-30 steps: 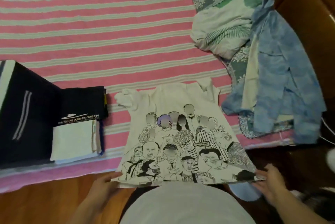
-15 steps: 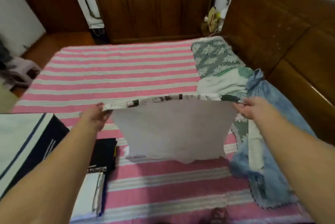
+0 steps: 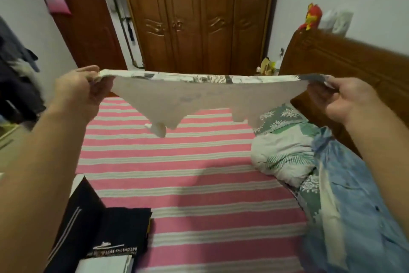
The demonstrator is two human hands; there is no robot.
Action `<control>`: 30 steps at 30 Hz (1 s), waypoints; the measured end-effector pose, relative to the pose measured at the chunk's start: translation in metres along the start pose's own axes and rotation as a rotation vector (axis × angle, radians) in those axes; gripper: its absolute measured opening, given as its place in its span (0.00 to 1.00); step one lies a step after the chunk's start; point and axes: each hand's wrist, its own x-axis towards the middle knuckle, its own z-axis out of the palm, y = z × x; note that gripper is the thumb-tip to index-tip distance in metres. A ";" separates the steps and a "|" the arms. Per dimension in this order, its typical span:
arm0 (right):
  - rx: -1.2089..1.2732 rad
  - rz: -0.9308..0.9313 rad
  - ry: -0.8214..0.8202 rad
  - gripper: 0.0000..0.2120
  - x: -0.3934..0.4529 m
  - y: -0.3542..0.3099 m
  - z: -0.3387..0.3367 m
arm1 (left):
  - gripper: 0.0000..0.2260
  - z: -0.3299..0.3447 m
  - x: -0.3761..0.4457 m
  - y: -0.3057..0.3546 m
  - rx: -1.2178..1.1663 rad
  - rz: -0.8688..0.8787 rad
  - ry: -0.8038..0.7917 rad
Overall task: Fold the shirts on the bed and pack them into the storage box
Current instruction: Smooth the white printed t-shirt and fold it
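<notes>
Shirt (image 3: 199, 93) lifted higher off bed (image 3: 188, 162), both hands (image 3: 76, 93) (image 3: 347, 98) gripping.

A home bedroom — pink-striped bed (image 3: 188, 162), carved wooden wardrobe (image 3: 199, 14), wooden headboard (image 3: 345, 60), heaped clothes (image 3: 332, 173)

There is one view only, from the person's head. It looks forward and a little down, along both outstretched arms. The left hand (image 3: 76, 93) and right hand (image 3: 349, 101) are close to the lens. Beyond the grip stands the wardrobe (image 3: 199, 16), below the grip lies the bed (image 3: 188, 173).
</notes>
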 end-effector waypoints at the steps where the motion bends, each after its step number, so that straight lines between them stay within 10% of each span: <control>1: -0.028 0.027 0.009 0.09 0.000 0.016 -0.015 | 0.10 -0.019 -0.008 -0.015 0.077 -0.010 0.025; 11: -0.201 0.436 0.321 0.05 0.007 0.251 -0.228 | 0.19 -0.214 -0.084 -0.293 0.505 -0.564 0.230; 19: -0.527 0.717 0.605 0.06 0.026 0.469 -0.418 | 0.07 -0.345 -0.124 -0.520 0.899 -0.848 0.317; 30: -0.750 0.531 0.655 0.09 0.002 0.507 -0.458 | 0.06 -0.400 -0.137 -0.539 1.046 -0.724 0.182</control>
